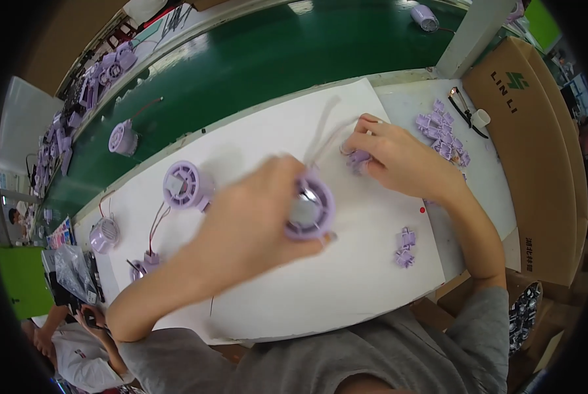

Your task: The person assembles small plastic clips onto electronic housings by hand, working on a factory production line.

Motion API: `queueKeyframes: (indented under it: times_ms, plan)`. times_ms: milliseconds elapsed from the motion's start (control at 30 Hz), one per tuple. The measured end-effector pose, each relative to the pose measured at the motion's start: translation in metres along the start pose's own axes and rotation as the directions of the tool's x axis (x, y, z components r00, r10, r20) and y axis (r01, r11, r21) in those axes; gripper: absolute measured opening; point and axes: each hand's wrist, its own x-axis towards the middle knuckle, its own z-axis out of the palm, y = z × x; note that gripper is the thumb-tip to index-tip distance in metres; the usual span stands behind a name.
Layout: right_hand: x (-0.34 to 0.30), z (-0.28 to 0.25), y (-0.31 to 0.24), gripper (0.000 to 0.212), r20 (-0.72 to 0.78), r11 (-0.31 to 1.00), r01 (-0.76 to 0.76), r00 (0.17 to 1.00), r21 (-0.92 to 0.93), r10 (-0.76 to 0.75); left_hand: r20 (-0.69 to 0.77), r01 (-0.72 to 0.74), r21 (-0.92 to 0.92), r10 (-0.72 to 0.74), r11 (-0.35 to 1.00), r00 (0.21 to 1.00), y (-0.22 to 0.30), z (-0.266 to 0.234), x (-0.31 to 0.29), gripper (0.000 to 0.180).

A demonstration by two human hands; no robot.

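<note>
Blurred by motion, my left hand [251,207] is wrapped round a round lilac plastic fan housing [307,210] with a spoked rim and a silvery centre. Two thin wires run from the top of this housing toward my right hand [399,154]. That hand is closed, fingertips pinching a small lilac plastic piece [358,159] beside the wires. Its exact shape is hidden by the fingers. A second lilac fan housing [183,185] lies left of my left hand. Two small lilac clip-like pieces [405,247] rest below my right forearm.
The white sheet [346,289] covers the bench. At right are a heap of small lilac pieces [442,131], black-handled cutters [468,115], a white cup [480,118] and a tall cardboard box [530,157]. A green conveyor belt [261,59] carries lilac units. Another person sits lower left.
</note>
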Motion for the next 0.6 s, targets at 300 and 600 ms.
queueKeyframes:
  times_ms: [300, 600]
  plan:
    - [0.003, -0.005, -0.01, 0.026, 0.032, 0.992, -0.048, 0.998, -0.118, 0.052, 0.055, -0.066, 0.044, 0.064, 0.997, 0.996, -0.012, 0.004, -0.001, 0.044]
    - [0.001, 0.008, -0.003, 0.025, -0.141, 0.951, 0.082, 0.982, -0.298, -0.129, 0.179, -0.641, 0.454, 0.641, 0.619, 0.746, -0.045, 0.005, 0.038, 0.026]
